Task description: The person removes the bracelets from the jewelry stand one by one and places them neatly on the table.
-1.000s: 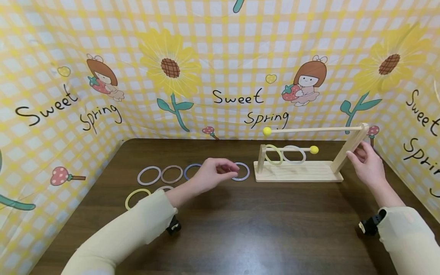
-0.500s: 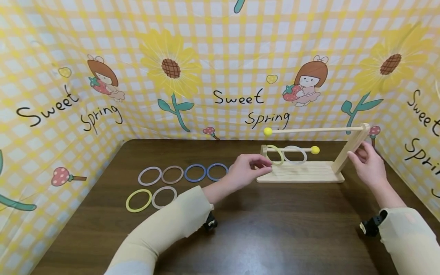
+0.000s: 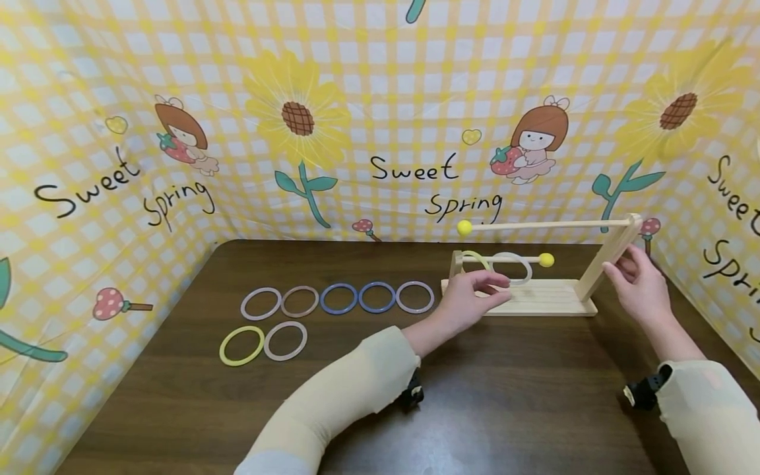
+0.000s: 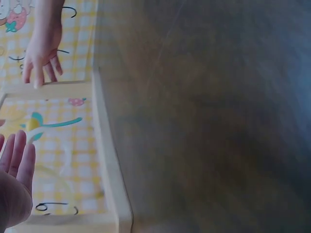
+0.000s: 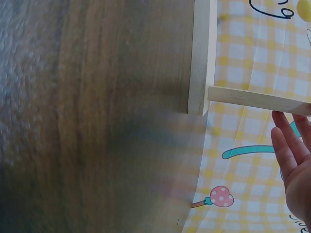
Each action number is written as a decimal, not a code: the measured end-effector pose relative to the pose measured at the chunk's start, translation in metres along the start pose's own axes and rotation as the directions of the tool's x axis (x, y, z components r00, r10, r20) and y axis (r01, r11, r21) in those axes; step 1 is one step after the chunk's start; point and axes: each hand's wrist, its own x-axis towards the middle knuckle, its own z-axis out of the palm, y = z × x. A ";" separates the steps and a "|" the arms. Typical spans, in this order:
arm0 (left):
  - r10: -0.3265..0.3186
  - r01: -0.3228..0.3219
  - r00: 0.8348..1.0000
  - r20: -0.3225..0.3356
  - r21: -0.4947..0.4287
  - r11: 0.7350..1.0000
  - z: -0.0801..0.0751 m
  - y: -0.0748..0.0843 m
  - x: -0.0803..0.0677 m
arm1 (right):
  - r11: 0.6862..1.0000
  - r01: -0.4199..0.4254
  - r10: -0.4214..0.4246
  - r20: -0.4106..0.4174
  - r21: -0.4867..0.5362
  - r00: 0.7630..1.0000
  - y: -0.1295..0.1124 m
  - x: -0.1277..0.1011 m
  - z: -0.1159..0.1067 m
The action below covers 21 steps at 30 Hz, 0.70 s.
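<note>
A wooden rack (image 3: 534, 297) stands on the dark table at the right, with two rods tipped by yellow balls. A yellow-green ring (image 3: 473, 256) and a white ring (image 3: 515, 265) hang on the lower rod. My left hand (image 3: 495, 287) hovers in front of those rings over the rack's base, fingers nearly straight and holding nothing; the left wrist view shows its flat fingers (image 4: 17, 165) beside the base (image 4: 109, 165). My right hand (image 3: 629, 274) rests against the slanted post (image 3: 611, 254), fingers straight (image 5: 291, 145) next to the post (image 5: 257, 99).
Several loose rings lie on the table left of the rack: a back row from a lilac ring (image 3: 260, 303) through two blue ones to another lilac ring (image 3: 415, 297), with a yellow ring (image 3: 241, 346) and a pale one (image 3: 285, 341) in front. Printed cloth walls surround the table.
My left hand has moved right from the row of loose rings to the rack's front, leaving the lilac ring on the table. The right hand stayed at the post.
</note>
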 end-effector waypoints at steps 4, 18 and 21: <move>-0.031 0.031 0.999 -0.008 -0.024 0.999 0.014 -0.005 0.004 | 1.000 -0.003 0.003 0.002 -0.007 1.000 0.000 0.000 0.000; -0.100 0.102 0.993 -0.062 0.021 0.995 0.036 -0.016 0.023 | 1.000 0.002 -0.002 0.003 0.007 1.000 -0.001 -0.001 0.000; -0.120 0.122 0.991 -0.066 0.021 0.992 0.039 -0.018 0.027 | 1.000 0.004 -0.004 -0.003 0.015 1.000 -0.001 -0.001 0.000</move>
